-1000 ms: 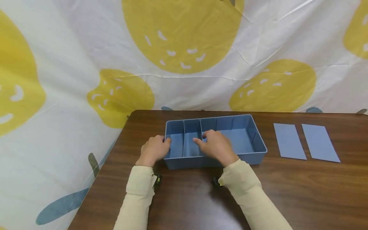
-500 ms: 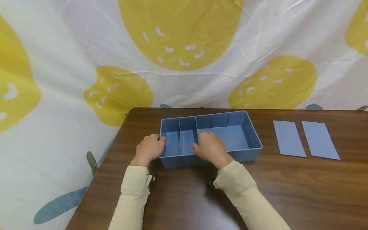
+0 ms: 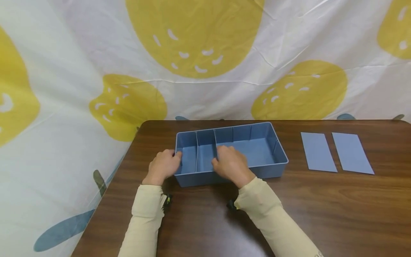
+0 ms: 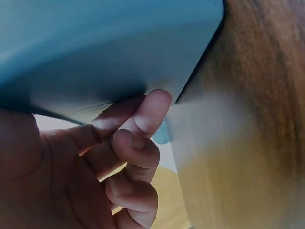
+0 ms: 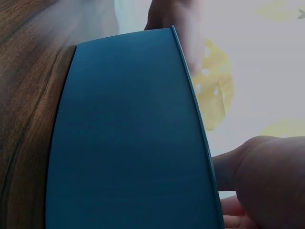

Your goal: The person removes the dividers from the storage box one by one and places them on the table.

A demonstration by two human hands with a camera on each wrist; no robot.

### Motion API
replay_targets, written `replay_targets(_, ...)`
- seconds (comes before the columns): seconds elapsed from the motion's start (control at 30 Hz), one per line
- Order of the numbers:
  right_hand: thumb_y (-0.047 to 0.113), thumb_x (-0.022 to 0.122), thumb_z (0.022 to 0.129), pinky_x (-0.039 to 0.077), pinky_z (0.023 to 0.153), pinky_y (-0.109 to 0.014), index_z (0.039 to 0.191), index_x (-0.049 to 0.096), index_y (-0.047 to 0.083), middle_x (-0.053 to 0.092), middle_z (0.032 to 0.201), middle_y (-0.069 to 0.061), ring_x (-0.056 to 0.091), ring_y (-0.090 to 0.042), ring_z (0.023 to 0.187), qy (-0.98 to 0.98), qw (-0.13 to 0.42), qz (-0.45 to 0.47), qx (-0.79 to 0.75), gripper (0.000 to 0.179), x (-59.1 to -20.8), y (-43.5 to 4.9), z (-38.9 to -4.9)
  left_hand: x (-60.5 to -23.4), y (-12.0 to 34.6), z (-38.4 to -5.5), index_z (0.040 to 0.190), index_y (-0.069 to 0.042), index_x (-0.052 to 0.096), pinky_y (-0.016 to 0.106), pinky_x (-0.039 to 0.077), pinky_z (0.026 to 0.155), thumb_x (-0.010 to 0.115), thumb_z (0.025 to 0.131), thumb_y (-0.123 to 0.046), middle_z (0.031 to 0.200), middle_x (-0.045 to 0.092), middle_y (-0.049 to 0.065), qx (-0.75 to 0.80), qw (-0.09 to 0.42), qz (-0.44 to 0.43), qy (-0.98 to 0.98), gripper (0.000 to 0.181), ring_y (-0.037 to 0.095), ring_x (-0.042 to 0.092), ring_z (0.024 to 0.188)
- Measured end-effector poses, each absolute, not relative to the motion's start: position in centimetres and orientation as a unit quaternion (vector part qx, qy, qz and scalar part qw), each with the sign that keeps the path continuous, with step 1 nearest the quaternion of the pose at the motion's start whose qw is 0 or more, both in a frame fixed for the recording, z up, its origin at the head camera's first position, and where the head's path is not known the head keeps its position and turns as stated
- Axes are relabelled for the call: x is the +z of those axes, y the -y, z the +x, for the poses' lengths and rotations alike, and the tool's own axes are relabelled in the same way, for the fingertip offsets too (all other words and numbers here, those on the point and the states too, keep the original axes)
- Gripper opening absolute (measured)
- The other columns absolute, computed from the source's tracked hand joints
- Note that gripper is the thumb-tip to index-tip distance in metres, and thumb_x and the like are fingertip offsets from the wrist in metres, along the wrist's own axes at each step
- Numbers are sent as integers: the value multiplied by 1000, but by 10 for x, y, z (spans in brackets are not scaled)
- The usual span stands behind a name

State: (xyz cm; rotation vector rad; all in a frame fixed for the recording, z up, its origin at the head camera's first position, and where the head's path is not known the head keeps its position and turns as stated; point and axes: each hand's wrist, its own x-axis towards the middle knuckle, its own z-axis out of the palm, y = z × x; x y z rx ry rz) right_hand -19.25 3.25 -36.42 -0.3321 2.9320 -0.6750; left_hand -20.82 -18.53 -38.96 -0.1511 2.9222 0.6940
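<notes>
A blue divided tray point(image 3: 268, 172) sits on the table, its front wall point(image 5: 128, 133) filling much of the right wrist view. My left hand point(image 3: 162, 164) grips the tray's left wall, thumb over the rim on the inside and fingers outside. In the left wrist view, that hand's fingers point(image 4: 138, 148) curl beside the tray's side. A first divider point(image 3: 197, 153) stands near the left end. At the second divider point(image 3: 215, 137), my right hand point(image 3: 232, 165) pinches, thumb on its left and fingers on its right. The hand covers the divider's front part, and its fingertips are hidden.
Two flat pale blue panels point(image 3: 319, 151) lie side by side on the brown wooden table point(image 3: 199, 221), right of the tray. Behind the table hangs a white cloth point(image 3: 205, 100) with yellow lemon prints.
The tray has slid slightly left with both hands. My right thumb and fingers have closed in on the second divider. The panels have stayed on the table.
</notes>
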Motion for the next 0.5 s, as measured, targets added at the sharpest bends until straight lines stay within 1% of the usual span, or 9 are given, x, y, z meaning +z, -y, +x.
replay_targets(0.13, 21, 59, 94, 51, 68, -45, 124, 64, 3, 69, 112, -15, 62, -25, 79, -966, 51, -110, -228, 36, -364, -33, -193, -390, 185, -207, 107, -7, 67, 48, 44, 74, 37, 103, -40, 99, 65, 13, 235, 69, -53, -968, 44, 30, 60, 89)
replay_targets(0.27, 21, 59, 94, 52, 69, -44, 127, 63, 2, 68, 118, -16, 64, -26, 80, -965, 41, -115, -230, 38, -363, -34, -193, -390, 184, -207, 105, -8, 67, 46, 43, 73, 37, 103, -40, 94, 64, 12, 239, 69, -55, -967, 43, 29, 59, 88)
replay_targets(0.37, 21, 59, 94, 53, 71, -45, 128, 63, 2, 67, 123, -16, 65, -27, 83, -966, 30, -117, -230, 39, -363, -34, -192, -390, 184, -208, 99, -9, 66, 45, 42, 71, 37, 103, -40, 90, 62, 11, 240, 69, -55, -967, 42, 29, 58, 85)
replay_targets(0.5, 20, 60, 93, 52, 68, -44, 125, 65, 3, 68, 119, -15, 64, -26, 80, -965, 20, -117, -234, 37, -363, -34, -192, -390, 184, -207, 95, -10, 65, 44, 41, 70, 37, 103, -41, 85, 61, 11, 241, 70, -58, -966, 42, 28, 58, 84)
